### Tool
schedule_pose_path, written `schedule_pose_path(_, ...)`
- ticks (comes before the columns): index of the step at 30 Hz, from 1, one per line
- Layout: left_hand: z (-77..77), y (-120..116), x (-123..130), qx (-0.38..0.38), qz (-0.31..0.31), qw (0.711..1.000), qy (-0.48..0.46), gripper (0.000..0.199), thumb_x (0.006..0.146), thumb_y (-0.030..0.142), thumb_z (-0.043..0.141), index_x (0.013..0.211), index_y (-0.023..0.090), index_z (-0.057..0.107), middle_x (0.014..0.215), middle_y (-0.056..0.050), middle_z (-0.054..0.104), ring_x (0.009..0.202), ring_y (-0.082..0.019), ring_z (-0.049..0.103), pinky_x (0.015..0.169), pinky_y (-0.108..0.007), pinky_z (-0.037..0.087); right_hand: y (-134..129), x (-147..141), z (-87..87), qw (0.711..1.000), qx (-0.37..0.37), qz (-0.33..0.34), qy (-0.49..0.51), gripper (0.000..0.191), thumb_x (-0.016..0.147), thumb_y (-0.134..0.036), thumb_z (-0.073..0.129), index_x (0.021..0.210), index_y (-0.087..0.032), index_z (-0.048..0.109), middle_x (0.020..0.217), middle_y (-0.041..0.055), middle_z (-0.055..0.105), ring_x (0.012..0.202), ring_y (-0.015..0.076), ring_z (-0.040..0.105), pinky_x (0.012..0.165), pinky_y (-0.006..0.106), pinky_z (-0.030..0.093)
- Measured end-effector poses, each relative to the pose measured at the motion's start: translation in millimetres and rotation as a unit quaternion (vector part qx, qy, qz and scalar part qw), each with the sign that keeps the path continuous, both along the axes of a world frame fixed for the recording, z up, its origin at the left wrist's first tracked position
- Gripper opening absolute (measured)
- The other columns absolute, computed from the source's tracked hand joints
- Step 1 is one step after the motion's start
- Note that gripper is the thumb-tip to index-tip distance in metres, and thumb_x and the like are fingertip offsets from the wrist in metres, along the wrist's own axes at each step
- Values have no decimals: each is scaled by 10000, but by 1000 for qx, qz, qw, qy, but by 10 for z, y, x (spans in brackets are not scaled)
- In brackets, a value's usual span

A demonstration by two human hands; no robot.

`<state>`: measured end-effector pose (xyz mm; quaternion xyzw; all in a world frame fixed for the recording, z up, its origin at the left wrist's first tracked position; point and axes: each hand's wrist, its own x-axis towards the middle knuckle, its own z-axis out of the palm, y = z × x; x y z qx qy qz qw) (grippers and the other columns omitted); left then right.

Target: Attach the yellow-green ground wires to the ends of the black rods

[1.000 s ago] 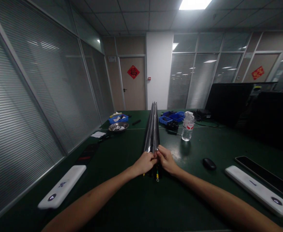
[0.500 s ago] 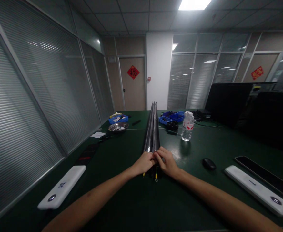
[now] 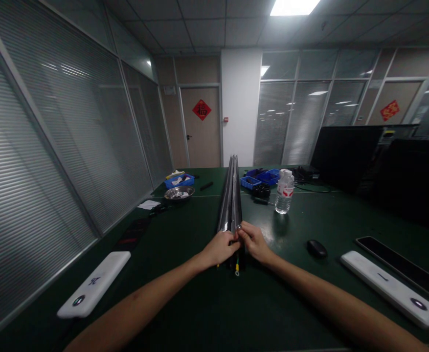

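Observation:
A long, dark metal rail (image 3: 226,210) with a groove down its middle lies lengthwise on the green table. My left hand (image 3: 219,248) is closed over its near end, the fingertips partly hidden. Close beside it, my right hand (image 3: 254,242) pinches at the rail's right edge, where a small shiny bit shows by the fingertips; I cannot make out what it is. The two hands almost touch. Below them, a yellow-green wire with a ring terminal (image 3: 237,270) sticks out of the rail's near end.
A water bottle (image 3: 284,193), a black mouse (image 3: 317,249) and a white power bank (image 3: 390,288) are to the right, beside a dark phone-like slab (image 3: 401,264). Leftward lie another white power bank (image 3: 95,283), a metal bowl (image 3: 179,193) and a blue tray (image 3: 179,182). Blue bins (image 3: 251,183) stand beyond.
My right hand has shifted slightly, its fingertips now pinched at the rail's right edge. My left thumb has stretched rightward over the near end. The rail stays in place.

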<state>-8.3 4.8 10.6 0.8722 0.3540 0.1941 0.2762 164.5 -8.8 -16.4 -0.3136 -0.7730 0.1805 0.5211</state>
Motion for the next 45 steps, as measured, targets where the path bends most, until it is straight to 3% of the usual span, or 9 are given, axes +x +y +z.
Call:
schedule_pose_path(10, -5, -24, -4, 4, 25, 1000, -6, 158, 880, 235, 529, 810, 145, 639, 793, -25, 671, 707, -155, 612, 665, -233, 439, -32, -39, -37, 999, 36, 12, 0, 376, 1043, -351, 390, 747, -190, 558, 745, 25, 515, 702, 165, 520, 658, 281, 405)
schedule_pose_path(20, -4, -39, 5, 13, 5, 1000, -19, 217, 924, 252, 489, 817, 155, 651, 831, -30, 681, 740, -155, 631, 703, -233, 449, 2, -17, -49, 1000, -3, -4, 18, 401, 1040, -407, 389, 778, -189, 601, 764, 30, 536, 703, 166, 531, 652, 279, 422)
schedule_pose_path(32, -15, 15, -10, -12, -7, 1000, -17, 192, 870, 152, 505, 882, 127, 695, 884, -52, 698, 790, -173, 640, 733, -242, 467, -112, -68, 4, 997, 50, -44, -34, 299, 1023, -274, 438, 794, -187, 608, 791, 43, 565, 724, 166, 557, 665, 283, 425)
schedule_pose_path(45, -65, 46, -20, -19, 2, 1000, -21, 200, 864, 175, 515, 908, 123, 703, 920, -60, 714, 827, -197, 647, 749, -258, 472, -119, -83, -17, 993, 81, -72, -44, 279, 1008, -229, 452, 767, -186, 586, 764, 39, 559, 683, 153, 539, 631, 274, 425)
